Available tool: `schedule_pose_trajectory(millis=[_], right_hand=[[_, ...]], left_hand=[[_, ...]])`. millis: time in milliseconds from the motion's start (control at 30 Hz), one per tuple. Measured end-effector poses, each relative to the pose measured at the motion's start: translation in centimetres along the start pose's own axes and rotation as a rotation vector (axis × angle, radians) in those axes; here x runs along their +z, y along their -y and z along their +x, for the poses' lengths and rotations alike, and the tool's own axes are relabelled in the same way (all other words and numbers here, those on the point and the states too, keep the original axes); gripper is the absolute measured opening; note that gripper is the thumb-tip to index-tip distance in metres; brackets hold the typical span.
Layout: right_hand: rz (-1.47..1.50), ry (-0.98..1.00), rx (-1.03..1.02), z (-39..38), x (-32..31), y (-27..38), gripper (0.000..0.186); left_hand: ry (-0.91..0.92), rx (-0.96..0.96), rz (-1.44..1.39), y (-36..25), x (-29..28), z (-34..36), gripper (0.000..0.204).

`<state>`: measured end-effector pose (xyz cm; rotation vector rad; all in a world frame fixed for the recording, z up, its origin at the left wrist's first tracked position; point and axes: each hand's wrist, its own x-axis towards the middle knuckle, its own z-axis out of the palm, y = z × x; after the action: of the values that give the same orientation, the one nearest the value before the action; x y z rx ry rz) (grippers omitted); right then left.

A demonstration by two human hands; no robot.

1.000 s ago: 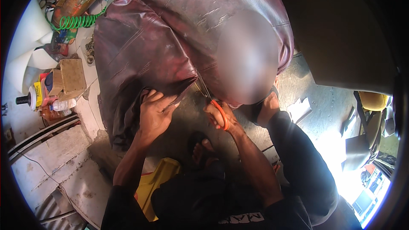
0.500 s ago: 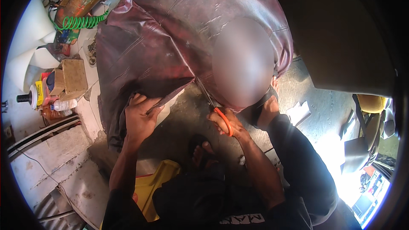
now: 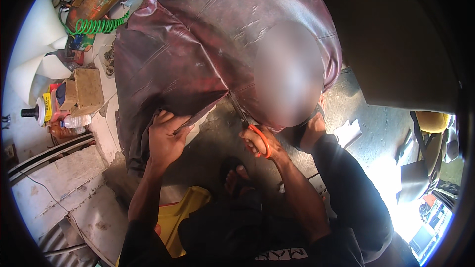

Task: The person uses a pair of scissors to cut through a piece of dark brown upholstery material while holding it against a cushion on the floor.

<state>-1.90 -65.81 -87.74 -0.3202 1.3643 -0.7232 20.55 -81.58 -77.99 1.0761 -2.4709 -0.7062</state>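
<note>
A large dark maroon leather-like sheet [image 3: 168, 59] with stitched seams drapes in front of me. My left hand [image 3: 167, 136] pinches its near edge, thumb and fingers closed on the material. In my right hand [image 3: 262, 141] are scissors [image 3: 259, 134] with orange handles, the loops around my fingers. Their metal blades point up and left and meet the sheet's edge, where a fold runs up from the cut point. Whether the blades are parted is too small to tell. A blurred oval hides part of the sheet to the right of the scissors.
At the left are a wooden box [image 3: 88, 90], a plastic bottle [image 3: 77, 121] and a coiled green hose [image 3: 99, 24]. A yellow plastic thing [image 3: 185, 212] lies by my lap. White scraps [image 3: 348, 132] are on the floor at right, near a big dark panel [image 3: 410, 44].
Both hands keep their holds and barely move. The whole view has shifted very slightly, with the sheet and scissors appearing a little farther right.
</note>
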Motion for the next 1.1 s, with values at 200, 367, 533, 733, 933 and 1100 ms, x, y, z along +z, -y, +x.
schedule_pose_trajectory(millis=[200,367,533,733,933,1100], right_hand=[[0.143,0.034,-0.037,0.5,0.6,0.2,0.035],[0.162,0.036,-0.046,1.7,0.6,1.5,0.036],[0.084,0.028,-0.048,1.8,0.2,1.6,0.037],[0.096,0.064,-0.038,0.5,0.0,1.8,0.036],[0.150,0.081,-0.057,1.9,0.9,3.1,0.035],[-0.063,-0.005,-0.076,0.6,0.3,3.5,0.035]], left_hand=[[-0.001,-0.034,-0.002,-0.1,-0.3,-0.2,0.021],[0.009,-0.016,0.020,-1.0,-0.3,-0.3,0.022],[-0.026,-0.085,0.018,0.0,-2.3,-0.6,0.020],[-0.007,-0.171,-0.027,0.3,-3.7,1.1,0.019],[0.001,-0.111,0.041,-0.3,-3.9,-0.6,0.021],[-0.122,-0.259,-0.050,1.0,-6.1,-0.4,0.022]])
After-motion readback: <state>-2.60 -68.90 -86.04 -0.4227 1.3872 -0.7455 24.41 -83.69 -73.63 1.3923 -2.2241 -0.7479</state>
